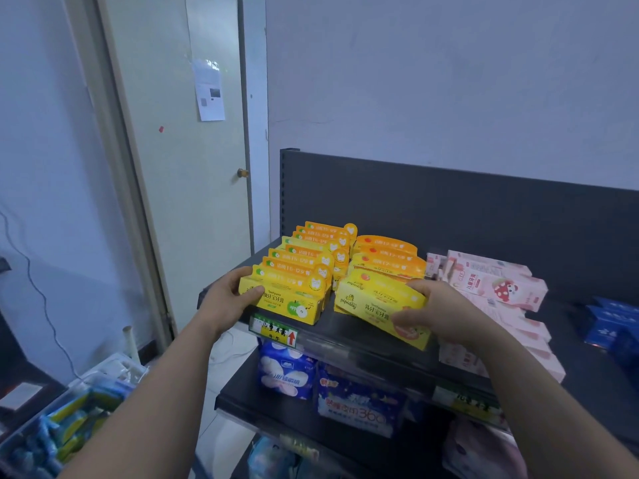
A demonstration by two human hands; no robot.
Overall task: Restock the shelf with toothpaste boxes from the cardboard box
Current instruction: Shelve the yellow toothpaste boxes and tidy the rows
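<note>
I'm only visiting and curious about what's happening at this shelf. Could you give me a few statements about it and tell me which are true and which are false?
1. The left hand grips the front apple box of the left yellow row. True.
2. The right hand is empty. False: it grips a tilted yellow box with an orange fruit on it.
3. The pink boxes lie to the right of the yellow ones. True.
4. The shelf label with the red arrow hangs below the pink boxes. False: it hangs below the front apple box.
</note>
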